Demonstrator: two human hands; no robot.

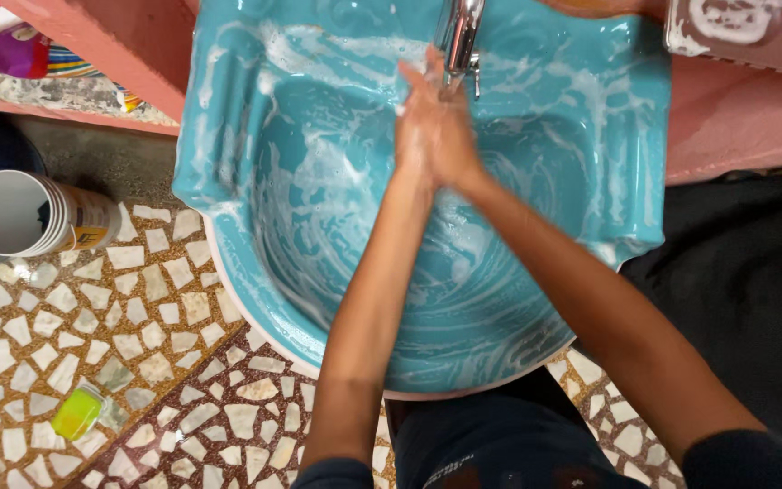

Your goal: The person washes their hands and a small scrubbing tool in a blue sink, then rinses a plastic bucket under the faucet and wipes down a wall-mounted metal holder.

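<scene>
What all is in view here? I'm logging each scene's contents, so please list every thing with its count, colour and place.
wash basin: one, turquoise, streaked with white suds, centre of view
tap: one, shiny metal, top centre above the basin
ledge: one, pink, behind the basin along the top
white bucket: one, white, on its side on the floor at left
small green block: one, yellow-green, on the floor at lower left
mosaic floor: one, pale chips in brown, below and left of the basin
left hand: one, soapy, pressed against the other under the tap
right hand: one, soapy, pressed against the left hand
</scene>
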